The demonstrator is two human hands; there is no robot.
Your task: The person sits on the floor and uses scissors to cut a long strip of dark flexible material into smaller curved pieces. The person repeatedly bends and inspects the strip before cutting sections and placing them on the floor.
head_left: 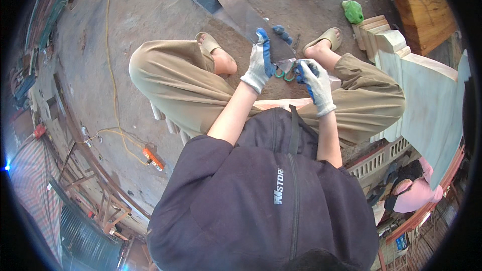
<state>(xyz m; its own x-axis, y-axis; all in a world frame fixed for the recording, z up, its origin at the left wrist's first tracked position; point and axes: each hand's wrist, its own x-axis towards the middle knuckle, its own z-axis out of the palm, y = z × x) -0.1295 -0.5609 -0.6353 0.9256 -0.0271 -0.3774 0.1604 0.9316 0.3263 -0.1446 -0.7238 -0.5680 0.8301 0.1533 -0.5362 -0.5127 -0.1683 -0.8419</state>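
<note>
My left hand [259, 65], in a white and blue work glove, grips the near part of a long, dark, flexible strip [241, 12]. The strip runs away to the upper left, with a fold or overlap where its tone turns from brownish to grey-black. Between my hands sits a pair of scissors with green handles [288, 76], just under the strip's near end. My right hand [316, 83], gloved the same way, has its fingers curled in beside the scissors. Whatever those fingers hold is hidden. A dark blue bundle [282, 34] lies just beyond the strip.
Pale carved wood pieces [396, 45] and a large varnished wood block [422, 7] stand at the right, near a green bag [353, 12]. An orange power strip [152, 159] with a yellow cord lies on the left floor. Another person in pink [414, 193] is at lower right.
</note>
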